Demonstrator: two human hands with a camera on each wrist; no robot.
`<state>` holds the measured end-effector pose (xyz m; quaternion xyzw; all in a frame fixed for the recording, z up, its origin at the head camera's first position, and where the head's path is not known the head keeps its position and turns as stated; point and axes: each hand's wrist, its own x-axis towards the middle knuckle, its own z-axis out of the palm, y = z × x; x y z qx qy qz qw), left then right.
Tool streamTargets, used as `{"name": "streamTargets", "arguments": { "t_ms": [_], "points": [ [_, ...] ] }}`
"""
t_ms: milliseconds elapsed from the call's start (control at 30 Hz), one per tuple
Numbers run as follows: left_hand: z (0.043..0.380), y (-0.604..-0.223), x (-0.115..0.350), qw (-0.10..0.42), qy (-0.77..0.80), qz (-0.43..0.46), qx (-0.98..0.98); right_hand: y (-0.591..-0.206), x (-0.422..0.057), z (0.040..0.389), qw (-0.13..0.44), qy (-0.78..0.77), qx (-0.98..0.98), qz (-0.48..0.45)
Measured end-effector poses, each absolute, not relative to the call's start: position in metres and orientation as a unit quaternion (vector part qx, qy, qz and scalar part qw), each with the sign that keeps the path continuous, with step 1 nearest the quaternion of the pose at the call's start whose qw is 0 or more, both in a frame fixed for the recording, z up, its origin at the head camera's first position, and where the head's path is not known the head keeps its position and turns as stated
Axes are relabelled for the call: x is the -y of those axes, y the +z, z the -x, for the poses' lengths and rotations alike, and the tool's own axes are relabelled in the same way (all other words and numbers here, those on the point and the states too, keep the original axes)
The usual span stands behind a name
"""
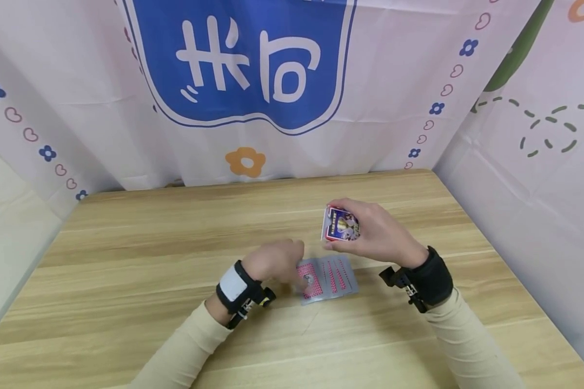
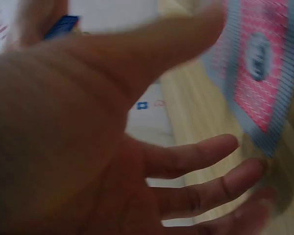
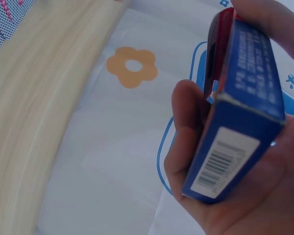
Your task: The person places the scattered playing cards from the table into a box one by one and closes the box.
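My right hand [image 1: 382, 229] holds a small blue-and-red playing card box [image 1: 343, 224] above the table, thumb on one side and fingers on the other. The right wrist view shows a barcode on the end of the box [image 3: 245, 122] and a red flap along its top. A row of overlapping playing cards [image 1: 338, 278], with pink-patterned backs and grey borders, lies just below the box. At the left end of the cards is my left hand [image 1: 277, 262], blurred. Its thumb overlaps a card [image 2: 257, 93] in the left wrist view, with the other fingers extended and apart from the thumb.
The cards lie on a wood-grain table [image 1: 151, 232]. Behind it hangs a white cloth [image 1: 87, 124] with a large blue emblem, and more printed cloth [image 1: 530, 178] borders the right side. Each wrist wears a black strap [image 1: 430, 278] with a small camera.
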<state>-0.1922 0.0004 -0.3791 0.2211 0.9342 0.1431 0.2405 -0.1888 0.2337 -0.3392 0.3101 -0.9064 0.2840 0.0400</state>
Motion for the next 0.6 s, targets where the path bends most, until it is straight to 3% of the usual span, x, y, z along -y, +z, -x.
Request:
{"name": "streamTargets", "arguments": {
  "t_ms": [467, 600],
  "points": [
    [0.1854, -0.3847, -0.0089, 0.229, 0.109, -0.2, -0.947, -0.3388, -0.2324, 0.1887, 0.034, 0.282, 0.908, -0.307],
    [0.1891, -0.3777, -0.003, 0.284, 0.157, -0.258, -0.91, -0.3389, -0.2319, 0.1886, 0.037, 0.278, 0.91, -0.306]
  ]
}}
